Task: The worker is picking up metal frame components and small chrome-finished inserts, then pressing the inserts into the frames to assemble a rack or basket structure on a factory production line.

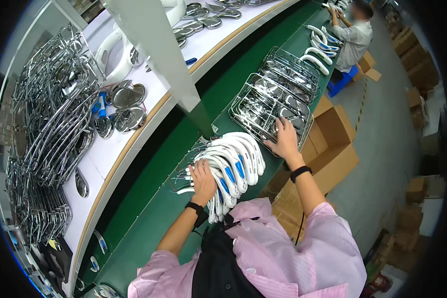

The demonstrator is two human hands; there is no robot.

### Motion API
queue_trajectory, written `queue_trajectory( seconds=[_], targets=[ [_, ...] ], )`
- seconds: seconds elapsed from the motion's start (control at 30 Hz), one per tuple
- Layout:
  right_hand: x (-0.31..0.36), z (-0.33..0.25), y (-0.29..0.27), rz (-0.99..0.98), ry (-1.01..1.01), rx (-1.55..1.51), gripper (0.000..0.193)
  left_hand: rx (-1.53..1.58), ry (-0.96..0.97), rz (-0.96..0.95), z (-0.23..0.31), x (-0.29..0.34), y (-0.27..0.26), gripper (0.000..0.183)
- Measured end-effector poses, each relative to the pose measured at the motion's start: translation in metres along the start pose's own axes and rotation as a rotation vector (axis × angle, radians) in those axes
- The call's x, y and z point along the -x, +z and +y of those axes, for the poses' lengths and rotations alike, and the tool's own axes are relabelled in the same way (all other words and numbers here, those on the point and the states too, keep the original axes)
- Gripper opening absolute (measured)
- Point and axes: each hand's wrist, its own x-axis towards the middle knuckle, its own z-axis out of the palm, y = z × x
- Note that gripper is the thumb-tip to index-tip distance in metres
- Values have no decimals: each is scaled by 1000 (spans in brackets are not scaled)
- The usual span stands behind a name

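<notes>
My left hand [202, 183] lies over the near-left side of a stack of white curved plastic pieces [241, 149], its fingers stretched out and slightly apart. Some of these pieces carry blue patches, and thin wires poke out at their left ends. Farther right, my right hand [286, 141] reaches onto the near edge of a chrome wire rack [251, 130], thumb away from the extended fingers. Shiny rounded metal parts [268, 88] sit inside the rack. Whether the right fingertips grip one of them cannot be made out.
A grey post [159, 49] rises beside the green bench [169, 218]. Left of it, a white curved counter [97, 164] bears heaped chrome wire racks [59, 114]. An open cardboard box [333, 134] stands to the right. Farther along the bench, a person [355, 37] works near more white pieces [315, 62].
</notes>
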Motion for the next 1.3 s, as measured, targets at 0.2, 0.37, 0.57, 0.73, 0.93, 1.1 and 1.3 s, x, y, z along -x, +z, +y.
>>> queue_trajectory(
  seconds=[0.2,0.37,0.57,0.73,0.93,1.1,1.3],
  targets=[
    [-36,3,22,-104,-50,-48,90,23,-73,-79,3,6,-6,75],
    [-50,11,23,-163,-9,35,91,553,-287,-2,-12,38,-25,70],
    [-51,17,2,-136,-5,5,77,989,-640,68,-30,70,-14,55],
    [-46,19,-7,-81,51,-43,74,1096,-589,50,-11,71,3,53],
    [-50,21,-19,-93,12,-82,70,1097,-560,70,2,73,4,49],
    [-56,16,-50,-58,-30,-158,69,1146,-602,95,-8,87,-2,48],
    [-34,-1,-134,-81,-164,-100,70,1162,-665,223,-8,95,-41,50]
  ],
)
